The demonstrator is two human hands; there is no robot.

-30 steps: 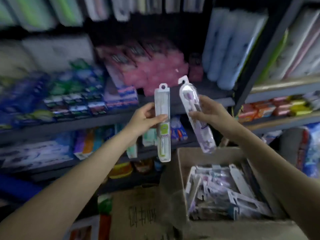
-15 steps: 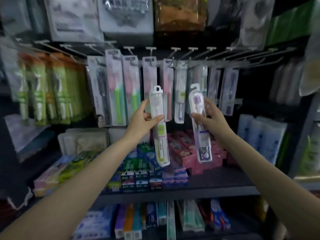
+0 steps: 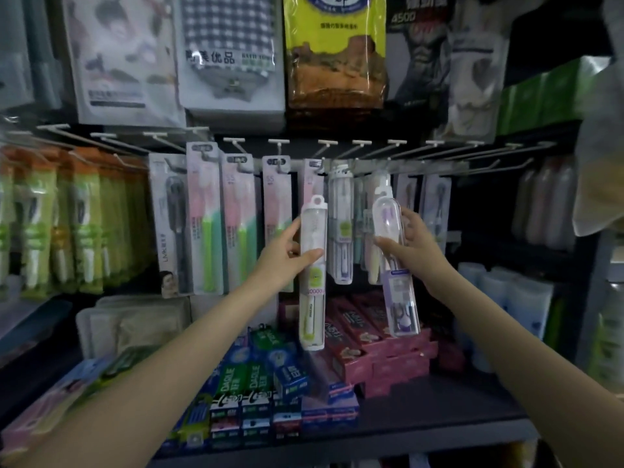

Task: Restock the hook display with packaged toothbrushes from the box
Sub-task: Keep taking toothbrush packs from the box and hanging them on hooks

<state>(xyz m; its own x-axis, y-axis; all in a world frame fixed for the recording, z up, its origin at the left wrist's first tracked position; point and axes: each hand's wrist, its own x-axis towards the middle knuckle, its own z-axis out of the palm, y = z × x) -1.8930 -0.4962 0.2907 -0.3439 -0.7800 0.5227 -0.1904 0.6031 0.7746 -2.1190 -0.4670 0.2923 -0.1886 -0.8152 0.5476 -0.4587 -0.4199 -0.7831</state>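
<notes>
My left hand [image 3: 287, 255] grips a clear toothbrush pack with a green label [image 3: 313, 292], held upright just below the hook rail [image 3: 337, 163]. A second clear pack with a purple brush [image 3: 395, 265] is held by my right hand [image 3: 410, 244], its top tilted left, close under a pack that hangs on a hook [image 3: 341, 228]. Both packs' hang holes sit below the hook tips. Several carded toothbrushes [image 3: 206, 217] hang on the hooks to the left. The box is out of view.
Bare white hooks [image 3: 435, 145] stick out to the right of the hanging packs. Green and orange packs [image 3: 67, 217] fill the left hooks. Toothpaste boxes [image 3: 378, 342] lie on the shelf [image 3: 439, 417] below. Large bagged goods [image 3: 334, 49] hang above.
My view rose from the box and lower shelves to the hook display. Both hands lifted their packs up toward the hooks, and the right pack's top now nears a hanging pack.
</notes>
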